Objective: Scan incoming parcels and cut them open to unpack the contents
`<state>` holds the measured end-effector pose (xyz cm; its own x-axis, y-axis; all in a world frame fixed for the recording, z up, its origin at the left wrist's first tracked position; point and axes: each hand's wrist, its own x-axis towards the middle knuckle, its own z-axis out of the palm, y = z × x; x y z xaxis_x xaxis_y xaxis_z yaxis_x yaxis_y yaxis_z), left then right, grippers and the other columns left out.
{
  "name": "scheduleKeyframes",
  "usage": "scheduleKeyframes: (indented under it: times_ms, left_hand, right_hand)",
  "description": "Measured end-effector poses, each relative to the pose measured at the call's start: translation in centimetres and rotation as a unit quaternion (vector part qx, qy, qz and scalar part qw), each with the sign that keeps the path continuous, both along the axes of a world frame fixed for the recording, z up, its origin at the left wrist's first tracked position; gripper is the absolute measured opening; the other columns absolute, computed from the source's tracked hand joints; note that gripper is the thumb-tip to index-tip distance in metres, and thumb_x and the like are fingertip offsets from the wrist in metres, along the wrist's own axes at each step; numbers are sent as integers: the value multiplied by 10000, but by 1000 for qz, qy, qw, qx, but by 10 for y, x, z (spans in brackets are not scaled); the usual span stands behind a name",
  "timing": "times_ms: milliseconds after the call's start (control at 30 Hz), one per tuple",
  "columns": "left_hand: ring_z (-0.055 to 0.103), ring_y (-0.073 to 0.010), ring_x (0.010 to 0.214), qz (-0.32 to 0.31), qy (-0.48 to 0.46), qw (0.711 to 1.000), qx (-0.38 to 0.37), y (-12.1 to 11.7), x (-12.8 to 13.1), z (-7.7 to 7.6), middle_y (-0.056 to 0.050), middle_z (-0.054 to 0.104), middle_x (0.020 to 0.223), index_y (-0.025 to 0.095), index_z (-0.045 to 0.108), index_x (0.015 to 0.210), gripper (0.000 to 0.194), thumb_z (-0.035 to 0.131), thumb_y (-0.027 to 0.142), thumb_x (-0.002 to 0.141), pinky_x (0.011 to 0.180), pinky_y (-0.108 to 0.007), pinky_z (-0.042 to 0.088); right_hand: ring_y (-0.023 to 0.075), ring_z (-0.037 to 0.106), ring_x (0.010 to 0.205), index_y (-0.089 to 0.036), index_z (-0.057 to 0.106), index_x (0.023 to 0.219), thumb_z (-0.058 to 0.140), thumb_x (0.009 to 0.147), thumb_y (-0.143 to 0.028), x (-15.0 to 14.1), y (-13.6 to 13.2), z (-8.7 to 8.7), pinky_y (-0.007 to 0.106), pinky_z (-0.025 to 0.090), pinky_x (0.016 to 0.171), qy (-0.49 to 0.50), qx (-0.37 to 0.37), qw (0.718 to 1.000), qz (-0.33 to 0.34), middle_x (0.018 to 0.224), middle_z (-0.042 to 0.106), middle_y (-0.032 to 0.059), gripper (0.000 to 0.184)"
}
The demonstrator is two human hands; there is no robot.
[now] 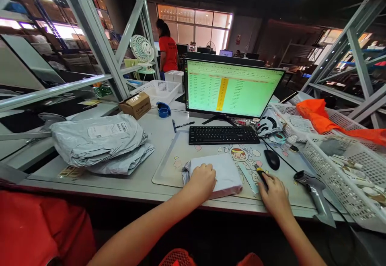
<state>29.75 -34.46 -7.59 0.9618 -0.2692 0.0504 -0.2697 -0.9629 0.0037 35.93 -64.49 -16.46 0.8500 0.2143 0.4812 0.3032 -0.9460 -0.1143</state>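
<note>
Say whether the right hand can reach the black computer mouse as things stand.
Probably yes: the black computer mouse lies just beyond the right hand, with nothing visible between, though that hand's grip holds what looks like a utility knife.

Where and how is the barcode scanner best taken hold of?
Probably by its handle, from the near side: the scanner lies with its head pointing away and leftward, handle toward the camera. The right hand, the nearer one, holds a yellow-and-black tool.

Both hands (201, 180) (275, 196) curled, well apart
</note>
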Motion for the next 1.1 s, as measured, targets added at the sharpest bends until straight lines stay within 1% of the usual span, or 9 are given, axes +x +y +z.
scheduleKeyframes:
  times_ms: [167,233,333,500,600,733,833,1000,1100]
  left_hand:
    - [621,-269,875,-79,6,995,64,-5,9,-7,-152,652,901,93,669,910,108,563,96,888,650,-331,491]
    - [605,-269,889,-113,2,990,88,0,11,-6,-139,640,864,105,661,881,98,565,114,901,666,-332,483]
    - [588,-267,889,-147,-7,981,124,9,15,-3,-131,631,836,121,651,850,127,542,95,911,692,-343,474]
    - [591,-282,867,-150,-19,975,161,14,23,-2,-163,644,896,85,655,953,151,509,85,918,661,-361,459]
    - [597,-289,859,-130,-23,977,169,22,36,3,-174,652,885,78,667,940,174,499,54,901,644,-362,443]
    - [600,-282,800,-75,-36,983,165,55,52,22,-178,645,798,61,677,842,216,472,0,869,655,-375,443]
    - [615,-258,795,-58,-48,986,145,76,45,33,-171,659,842,59,687,872,197,490,40,879,704,-371,473]
    - [583,-250,1162,-180,-70,977,89,76,15,23,-98,619,1292,242,656,1214,294,592,272,928,985,-386,453]
    - [489,-317,1316,-231,-92,966,71,76,14,17,-131,562,1398,201,712,1057,214,612,339,927,1062,-458,403]
  right_hand:
    - [285,540,1218,-201,624,1205,488,991,-294,-38,83,23,474,444,1023,-37,99,960,258,1263,606,137,270]
    - [275,528,1241,-212,619,1234,483,983,-228,-51,110,23,485,386,1075,-23,96,948,301,1282,607,123,286]
    - [267,534,1250,-215,595,1306,462,976,-176,-58,131,11,492,300,1118,-50,100,950,291,1292,631,110,358]
    - [271,527,1268,-196,574,1358,525,920,-181,-56,135,-6,464,232,1138,-81,103,949,286,1336,634,106,441]
    - [260,513,1281,-193,588,1344,527,888,-162,-54,134,-6,433,241,1126,-83,105,945,298,1338,637,105,461]
    - [263,515,1263,-183,594,1336,536,868,-152,-52,133,-2,428,262,1098,-90,108,942,304,1326,643,110,473]
    - [265,530,1229,-188,602,1323,548,854,-149,-51,134,-1,432,276,1080,-82,116,941,309,1298,654,105,474]
    - [271,538,1197,-193,624,1287,544,855,-143,-50,136,-1,437,288,1056,-79,135,937,312,1261,667,108,443]
    - [266,543,1188,-193,627,1281,550,860,-134,-49,135,-1,431,289,1050,-85,139,935,315,1250,673,101,432]
